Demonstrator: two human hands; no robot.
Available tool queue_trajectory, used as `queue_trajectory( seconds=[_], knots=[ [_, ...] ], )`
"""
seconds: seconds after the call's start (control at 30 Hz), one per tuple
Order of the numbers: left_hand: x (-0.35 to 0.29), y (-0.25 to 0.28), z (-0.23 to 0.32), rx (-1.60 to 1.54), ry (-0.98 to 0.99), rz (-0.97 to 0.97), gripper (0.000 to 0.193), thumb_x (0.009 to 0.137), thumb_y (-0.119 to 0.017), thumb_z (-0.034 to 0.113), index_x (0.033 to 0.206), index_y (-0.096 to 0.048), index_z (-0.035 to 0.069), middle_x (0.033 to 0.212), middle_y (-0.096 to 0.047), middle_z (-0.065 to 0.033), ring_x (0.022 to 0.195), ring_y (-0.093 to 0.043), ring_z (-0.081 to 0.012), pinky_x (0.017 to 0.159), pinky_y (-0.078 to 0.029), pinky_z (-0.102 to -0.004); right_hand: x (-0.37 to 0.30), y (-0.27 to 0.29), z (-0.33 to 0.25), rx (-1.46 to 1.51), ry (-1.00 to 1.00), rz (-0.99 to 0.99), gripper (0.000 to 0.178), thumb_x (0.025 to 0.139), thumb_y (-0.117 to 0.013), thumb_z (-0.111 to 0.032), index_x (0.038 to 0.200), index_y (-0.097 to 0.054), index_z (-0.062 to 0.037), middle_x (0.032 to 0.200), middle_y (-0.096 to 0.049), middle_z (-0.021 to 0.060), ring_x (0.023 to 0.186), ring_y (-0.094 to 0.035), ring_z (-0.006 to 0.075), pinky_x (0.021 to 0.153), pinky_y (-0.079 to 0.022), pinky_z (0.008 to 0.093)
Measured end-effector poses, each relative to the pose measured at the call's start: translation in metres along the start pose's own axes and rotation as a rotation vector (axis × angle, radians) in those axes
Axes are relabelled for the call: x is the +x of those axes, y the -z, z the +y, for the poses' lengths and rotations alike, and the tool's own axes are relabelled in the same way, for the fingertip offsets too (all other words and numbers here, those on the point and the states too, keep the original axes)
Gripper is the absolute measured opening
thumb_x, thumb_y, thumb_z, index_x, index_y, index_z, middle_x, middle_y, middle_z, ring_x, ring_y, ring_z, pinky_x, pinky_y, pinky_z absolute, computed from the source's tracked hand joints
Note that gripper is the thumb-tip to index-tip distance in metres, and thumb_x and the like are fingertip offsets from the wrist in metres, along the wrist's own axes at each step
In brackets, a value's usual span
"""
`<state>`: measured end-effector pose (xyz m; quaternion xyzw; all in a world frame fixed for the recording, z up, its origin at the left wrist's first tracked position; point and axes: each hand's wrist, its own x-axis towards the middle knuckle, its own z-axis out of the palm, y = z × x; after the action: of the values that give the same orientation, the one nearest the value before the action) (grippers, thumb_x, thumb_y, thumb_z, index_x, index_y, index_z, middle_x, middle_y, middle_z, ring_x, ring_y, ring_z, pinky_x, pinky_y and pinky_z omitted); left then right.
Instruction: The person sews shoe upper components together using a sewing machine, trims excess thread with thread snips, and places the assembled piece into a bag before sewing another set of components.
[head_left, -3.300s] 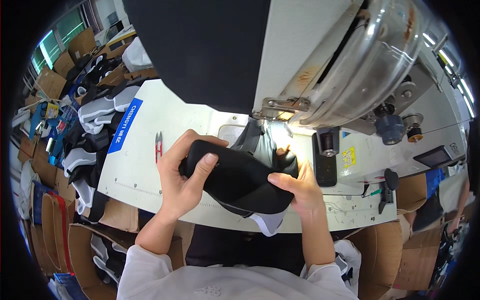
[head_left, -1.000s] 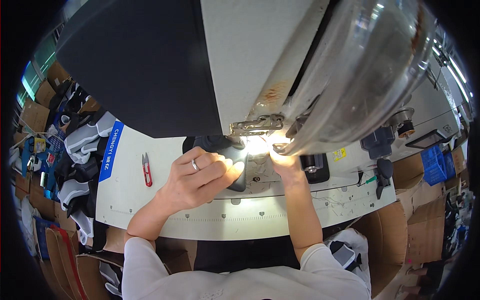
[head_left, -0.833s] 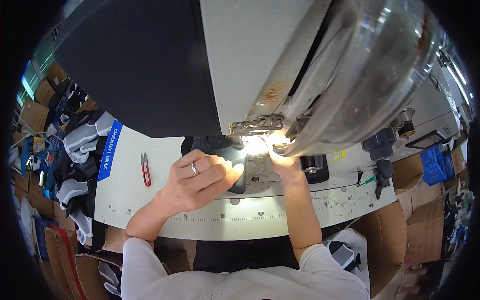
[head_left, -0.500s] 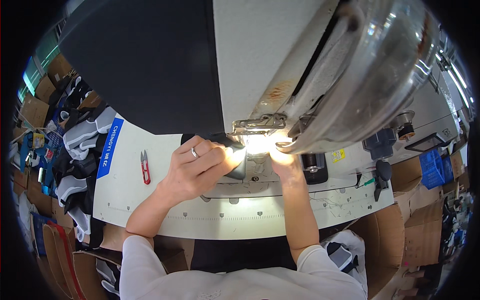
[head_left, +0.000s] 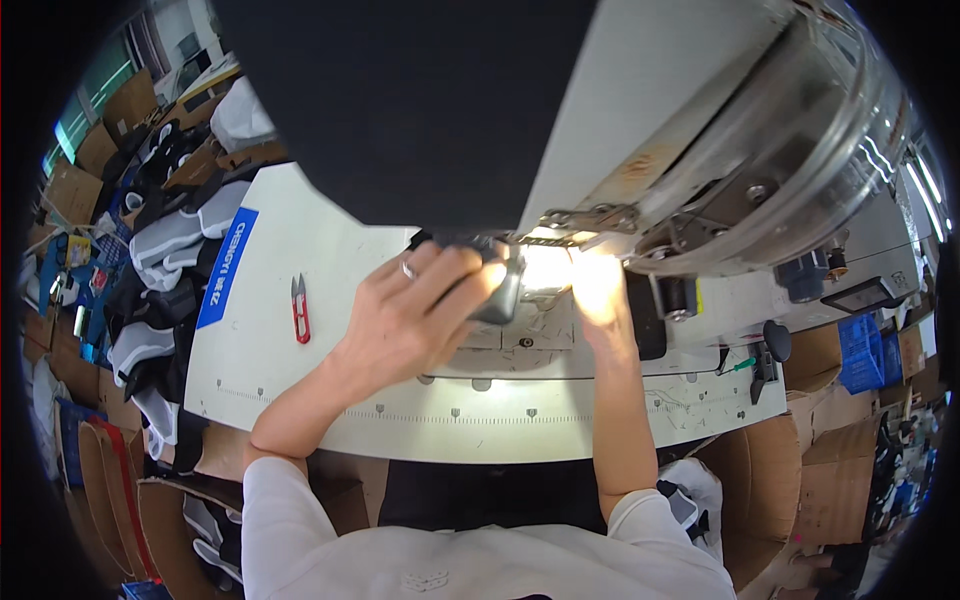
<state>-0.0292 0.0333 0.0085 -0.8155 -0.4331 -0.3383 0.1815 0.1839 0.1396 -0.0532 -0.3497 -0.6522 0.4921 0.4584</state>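
My left hand [head_left: 415, 310], with a ring on one finger, is closed on a dark grey and black fabric piece [head_left: 498, 300] beside the needle area of a sewing machine [head_left: 620, 150]. Part of the fabric is hidden under the fingers and the machine head. On the other side of the brightly lit sewing spot [head_left: 548, 270] is my right hand [head_left: 602, 300]. Lamp glare washes out its fingers, so I cannot make out whether they hold anything. Red-handled thread snips [head_left: 301, 312] lie on the white table [head_left: 330, 400], left of my left hand.
Grey, white and black padded pieces [head_left: 165, 250] are heaped along the table's left side. Open cardboard boxes [head_left: 750, 490] flank me at both sides. A dark clamp-like fitting [head_left: 765, 360] stands at the table's right end. The machine head overhangs both hands.
The view has shifted, so the machine appears farther right. My left hand has turned the fabric piece, which shows more upright beside the lit spot. My right hand remains near the needle area.
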Motion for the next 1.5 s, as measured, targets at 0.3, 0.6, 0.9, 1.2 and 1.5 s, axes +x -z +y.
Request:
queue_trajectory(
  seconds=[0.3,0.6,0.9,1.2,1.5],
  knots=[
    [0.0,0.065,-0.051,-0.896,0.58,0.355,0.017,0.087,-0.06,0.008,0.104,-0.058,0.003,0.118,-0.063,-0.0057,0.068,-0.053,-0.0022,0.055,-0.041,-0.0191,-0.068,-0.106,-0.078,-0.339,0.823,0.2,0.026,0.082,-0.074,-0.01,0.101,-0.061,0.0009,0.098,-0.069,0.0119,0.093,-0.065,0.0247,0.084,-0.05,0.0342],
    [-0.006,0.091,-0.055,-0.905,0.731,0.368,0.025,0.101,-0.053,0.025,0.087,-0.057,0.005,0.081,-0.056,0.0031,0.051,-0.044,0.0014,0.037,-0.026,-0.0167,-0.049,-0.125,-0.098,-0.499,0.516,0.002,0.027,0.082,-0.077,-0.019,0.097,-0.062,-0.0019,0.083,-0.063,0.0126,0.082,-0.06,0.0336,0.072,-0.049,0.0413],
    [-0.004,0.065,-0.04,-0.881,0.329,-0.264,0.055,0.08,-0.078,0.034,0.118,-0.06,-0.002,0.112,-0.064,-0.0094,0.098,-0.06,-0.0181,0.091,-0.046,-0.0314,-0.082,-0.08,-0.098,-0.056,0.088,-0.34,0.032,0.078,-0.083,-0.018,0.081,-0.058,0.0018,0.069,-0.064,0.0077,0.063,-0.059,0.011,0.06,-0.048,0.029],
    [0.001,0.025,-0.032,-1.003,0.399,-0.327,0.052,0.075,-0.084,0.034,0.105,-0.059,-0.001,0.094,-0.056,-0.0017,0.084,-0.053,-0.0102,0.077,-0.045,-0.0275,-0.099,-0.057,-0.072,-0.114,-0.006,-0.044,0.04,0.072,-0.088,-0.015,0.067,-0.05,-0.0034,0.055,-0.049,-0.0012,0.055,-0.039,0.0039,0.048,-0.035,0.0242],
    [-0.001,0.017,-0.027,-1.035,0.482,-0.275,0.039,0.084,-0.078,0.025,0.106,-0.057,0.0,0.086,-0.057,-0.001,0.08,-0.052,-0.0084,0.073,-0.044,-0.0253,-0.101,-0.068,-0.069,0.105,-0.078,0.13,0.039,0.07,-0.088,-0.006,0.063,-0.05,-0.006,0.057,-0.055,-0.003,0.053,-0.044,0.0008,0.046,-0.032,0.0192]
  ],
)
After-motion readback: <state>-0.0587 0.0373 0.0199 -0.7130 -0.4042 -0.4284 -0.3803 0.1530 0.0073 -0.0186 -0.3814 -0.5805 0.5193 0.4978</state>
